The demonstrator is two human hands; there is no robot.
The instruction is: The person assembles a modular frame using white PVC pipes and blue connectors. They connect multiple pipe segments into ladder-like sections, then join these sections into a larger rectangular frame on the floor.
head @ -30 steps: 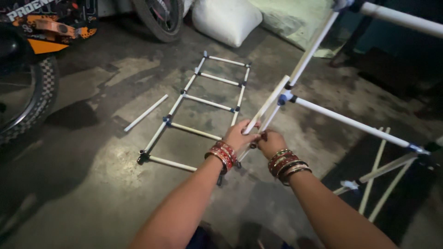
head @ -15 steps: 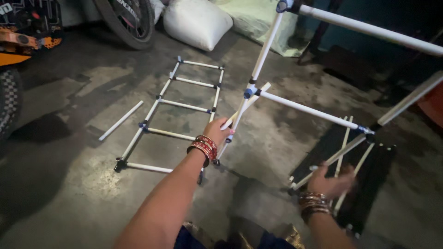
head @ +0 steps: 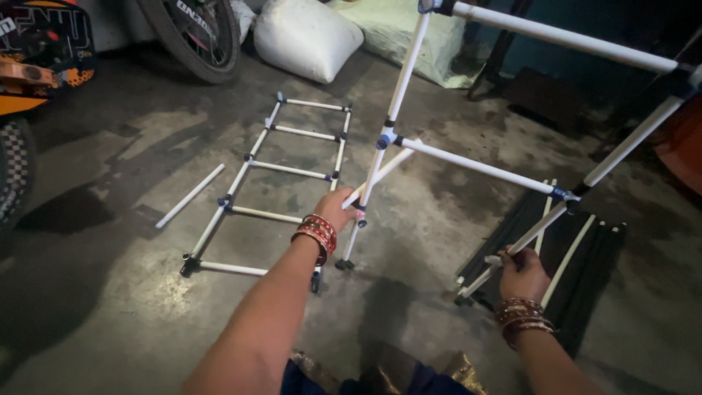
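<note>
A white pipe rack frame (head: 468, 162) with blue and dark joints stands on the concrete floor. My left hand (head: 338, 211), with red bangles at the wrist, grips the lower part of its left upright leg (head: 376, 164), where a loose white rod also crosses. My right hand (head: 522, 274), also with bangles, holds the lower end of the slanted right leg (head: 545, 223). Both legs rest on small dark feet on the floor.
A flat ladder-like section of white pipes (head: 274, 172) lies on the floor to the left, with a single loose pipe (head: 190, 195) beside it. More white rods lie on black fabric (head: 585, 271) at right. A bicycle wheel (head: 191, 36) and white sacks (head: 307, 40) stand behind.
My right hand left the left leg, swung right and took hold of the slanted right leg. My left hand stays on the left upright. The view has shifted closer.
</note>
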